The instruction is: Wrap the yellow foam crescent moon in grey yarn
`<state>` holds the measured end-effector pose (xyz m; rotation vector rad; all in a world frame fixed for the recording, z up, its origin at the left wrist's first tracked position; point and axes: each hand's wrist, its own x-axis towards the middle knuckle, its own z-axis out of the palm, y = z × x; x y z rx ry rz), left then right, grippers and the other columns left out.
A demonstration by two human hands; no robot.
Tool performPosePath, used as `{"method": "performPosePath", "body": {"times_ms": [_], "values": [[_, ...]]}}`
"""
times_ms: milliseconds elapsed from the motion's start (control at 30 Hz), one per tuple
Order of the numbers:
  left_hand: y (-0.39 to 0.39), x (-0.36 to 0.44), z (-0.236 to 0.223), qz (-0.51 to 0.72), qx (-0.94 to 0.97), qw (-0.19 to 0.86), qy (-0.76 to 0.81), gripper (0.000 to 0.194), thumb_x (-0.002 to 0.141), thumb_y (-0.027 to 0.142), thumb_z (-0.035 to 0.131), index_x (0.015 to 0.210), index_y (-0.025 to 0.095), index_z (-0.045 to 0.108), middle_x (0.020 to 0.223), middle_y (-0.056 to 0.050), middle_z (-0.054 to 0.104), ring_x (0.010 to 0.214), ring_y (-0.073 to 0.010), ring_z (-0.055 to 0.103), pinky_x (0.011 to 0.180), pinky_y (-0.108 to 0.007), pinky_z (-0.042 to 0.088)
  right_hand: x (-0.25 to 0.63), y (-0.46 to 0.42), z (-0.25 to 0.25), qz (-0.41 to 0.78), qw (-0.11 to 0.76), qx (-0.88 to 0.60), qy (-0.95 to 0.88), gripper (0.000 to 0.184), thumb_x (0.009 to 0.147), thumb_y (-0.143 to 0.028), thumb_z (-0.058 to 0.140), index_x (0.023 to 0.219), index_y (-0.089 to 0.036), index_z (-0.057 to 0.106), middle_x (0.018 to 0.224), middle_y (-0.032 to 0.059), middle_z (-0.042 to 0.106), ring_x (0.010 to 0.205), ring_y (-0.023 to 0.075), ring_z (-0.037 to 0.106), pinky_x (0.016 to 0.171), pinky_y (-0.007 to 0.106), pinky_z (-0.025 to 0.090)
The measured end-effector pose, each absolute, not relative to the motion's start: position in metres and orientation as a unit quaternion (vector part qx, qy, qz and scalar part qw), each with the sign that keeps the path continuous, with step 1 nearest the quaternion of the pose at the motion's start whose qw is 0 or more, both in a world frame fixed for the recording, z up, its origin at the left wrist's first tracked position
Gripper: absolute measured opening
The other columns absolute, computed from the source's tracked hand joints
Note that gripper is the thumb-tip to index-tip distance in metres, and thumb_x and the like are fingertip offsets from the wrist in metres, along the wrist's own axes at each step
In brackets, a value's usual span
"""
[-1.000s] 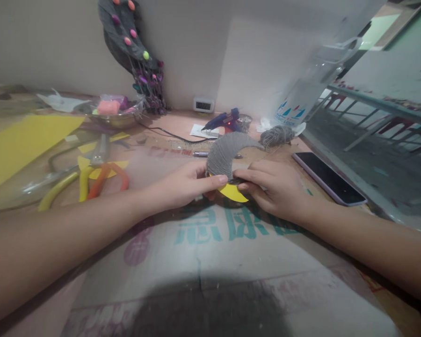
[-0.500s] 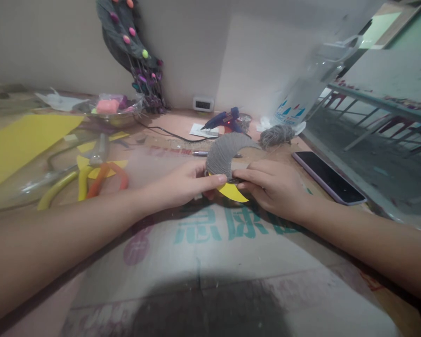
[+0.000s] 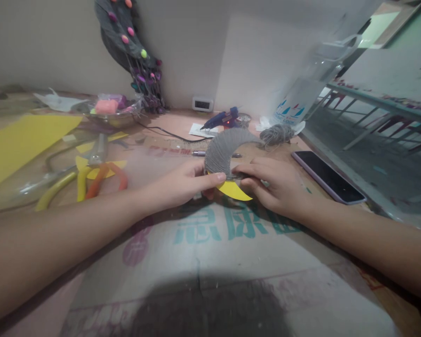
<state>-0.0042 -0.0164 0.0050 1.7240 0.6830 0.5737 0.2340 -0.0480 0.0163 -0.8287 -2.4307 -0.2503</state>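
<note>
A: State the position of the crescent.
B: The yellow crescent wrapped in gray yarn (image 3: 219,152) is located between the hands, raised above the printed sheet (image 3: 161,281) on the table (image 3: 178,117). Its lower tip is bare yellow.

A: State the left grip.
B: The left hand (image 3: 187,185) is closed on the crescent's lower left side, thumb across the front face, other fingers behind.

A: And the right grip?
B: The right hand (image 3: 279,187) has its fingers bent, fingertips at the crescent's edge where yarn meets bare yellow. How far they are closed, and whether they pinch a strand, cannot be told.

A: List the adjacent items.
B: Beyond the crescent: a slim metallic pen (image 3: 198,153) and a blue hot-glue gun (image 3: 220,119) with a lit red indicator. Beyond the right hand: a bundle of gray yarn (image 3: 276,135). Right of that hand: a black-screened phone in a pale purple case (image 3: 328,177). Beyond the left forearm: a tool with orange handles (image 3: 98,180).
</note>
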Motion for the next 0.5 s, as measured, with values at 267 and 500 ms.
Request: {"method": "performPosePath", "body": {"times_ms": [267, 500], "values": [[-0.0166, -0.0033, 0.0049, 0.250, 0.740, 0.554, 0.290, 0.030, 0.091, 0.046, 0.056, 0.088, 0.016, 0.061, 0.073, 0.001, 0.059, 0.065, -0.0120, 0.054, 0.058, -0.024, 0.040, 0.2342, -0.0475, 0.0152, -0.112, 0.273, -0.294, -0.909, 0.027, 0.101, -0.027, 0.050, 0.106, -0.010, 0.070, 0.080, 0.0076, 0.068, 0.069, 0.0154, 0.058, 0.062, 0.027, 0.038], [-0.0162, -0.0041, 0.0061, 0.244, 0.742, 0.551, 0.295, 0.031, 0.091, 0.048, 0.056, 0.086, 0.017, 0.058, 0.071, 0.002, 0.058, 0.062, -0.0114, 0.052, 0.054, -0.024, 0.038, 0.2323, -0.0486, 0.0164, -0.141, 0.274, -0.290, -0.906, 0.026, 0.101, -0.026, 0.051, 0.105, -0.010, 0.071, 0.077, 0.0066, 0.067, 0.067, 0.0153, 0.056, 0.060, 0.028, 0.035]]}}
